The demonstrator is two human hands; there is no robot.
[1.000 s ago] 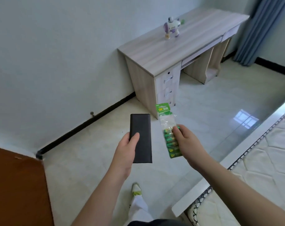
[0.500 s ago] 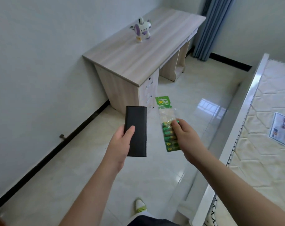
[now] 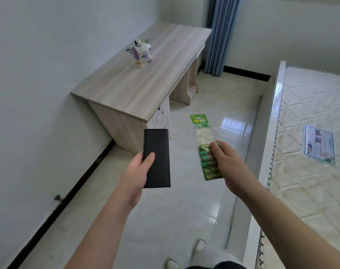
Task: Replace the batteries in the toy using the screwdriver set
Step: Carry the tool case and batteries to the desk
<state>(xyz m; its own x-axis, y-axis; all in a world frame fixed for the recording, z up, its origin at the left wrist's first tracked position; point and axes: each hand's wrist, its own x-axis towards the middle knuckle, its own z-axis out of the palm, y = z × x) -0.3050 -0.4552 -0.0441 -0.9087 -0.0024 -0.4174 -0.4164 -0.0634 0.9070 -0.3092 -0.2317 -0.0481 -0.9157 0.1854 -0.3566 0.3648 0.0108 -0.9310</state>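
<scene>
A white and purple toy robot (image 3: 140,52) stands upright on the wooden desk (image 3: 138,90) ahead, against the left wall. My left hand (image 3: 137,176) grips a flat black case (image 3: 157,161), the screwdriver set, held upright in front of me with the thumb on its face. My right hand (image 3: 228,167) pinches a green pack of batteries (image 3: 205,148) by its lower half; the green card header points up. Both hands are well short of the desk, over the floor.
A bed with a bare quilted mattress (image 3: 309,144) and white frame (image 3: 262,144) runs along the right. A blue curtain (image 3: 219,33) hangs behind the desk's far end. Glossy tiled floor (image 3: 184,206) lies between bed and desk. My foot (image 3: 199,246) shows at the bottom.
The desk and toy have come closer and larger in view as I walk toward them. Both hands keep the same hold on the case and the battery pack.
</scene>
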